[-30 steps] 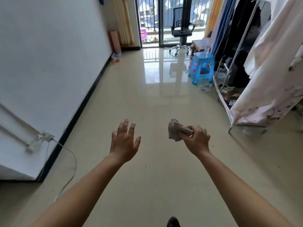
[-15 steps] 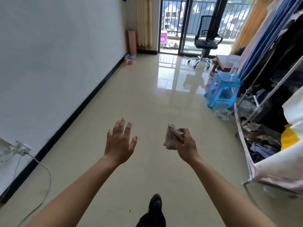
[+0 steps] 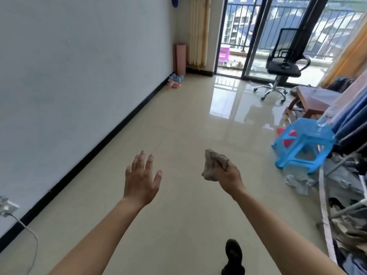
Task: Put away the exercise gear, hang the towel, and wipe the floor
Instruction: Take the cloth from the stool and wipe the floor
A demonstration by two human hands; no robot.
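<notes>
Noted right hand (image 3: 228,177) raised over the floor (image 3: 178,126), fingers and thumb curled tight round a crumpled grey rag (image 3: 213,165). Rag bunched at the fingertip end of the fist, projecting up and to the left of the knuckles. Held in the air, well clear of the tiles, touching nothing but the hand.

Recorded left hand (image 3: 142,183) beside it at about the same height. Back of hand up, fingers straight and slightly spread, holding nothing, touching nothing. Clear gap between the two hands, rag on the side of the fist facing the left hand. Both forearms bare, reaching in from the bottom edge.

Near the bottom edge, beside the right forearm: one dark shoe (image 3: 233,253) on the floor.

Left edge of the floor:
- white wall (image 3: 79,76) with black skirting (image 3: 111,133)
- wall socket (image 3: 8,207) at lower left, white cable (image 3: 32,237) trailing down from it
- far left corner: pink rolled mat (image 3: 180,58) upright against the wall
- small pink and blue items (image 3: 174,81) at its foot, too small to identify

Far edge: glass balcony door (image 3: 252,36), black office chair (image 3: 284,64) just in front of it.

Right edge of the floor:
- low wooden table (image 3: 313,100)
- blue plastic stool (image 3: 303,143) nearer, clear bottle (image 3: 321,124) standing on its top
- crumpled grey cloth (image 3: 297,182) on the tiles just beside the stool
- clothes rack (image 3: 349,155) with hanging garments down the right side
</notes>
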